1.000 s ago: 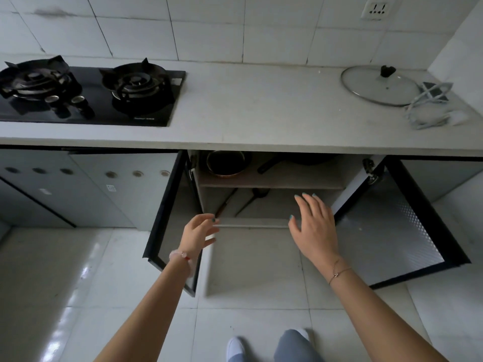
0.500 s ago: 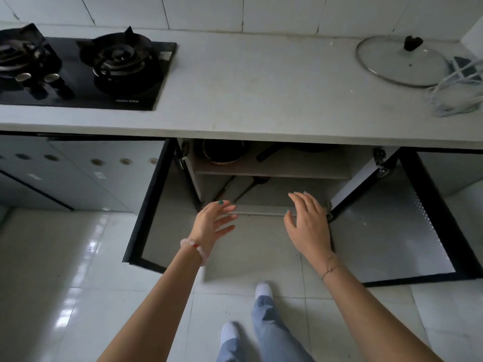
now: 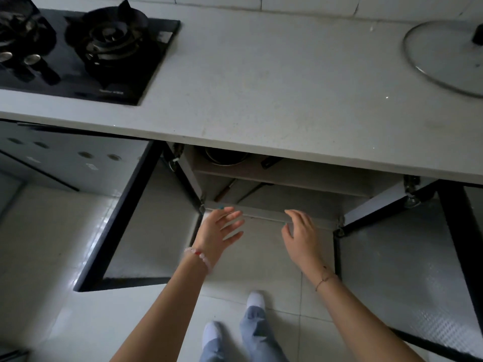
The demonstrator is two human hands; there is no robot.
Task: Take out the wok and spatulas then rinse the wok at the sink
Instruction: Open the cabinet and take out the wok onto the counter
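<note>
Head view. Both cabinet doors [image 3: 136,226] stood open below the countertop [image 3: 261,100]. On the upper shelf [image 3: 300,176] sat a dark round pan [image 3: 222,155] with a bright metal rim, and beside it the end of a black handle [image 3: 270,162]. Which of these was the wok could not be told. Two spatula handles [image 3: 225,190], one of them wooden, lay on the lower shelf. The left hand [image 3: 218,231] was empty with its fingers spread. The right hand [image 3: 300,233] was empty with its fingers loosely bent. Both hovered at the cabinet's front edge.
</note>
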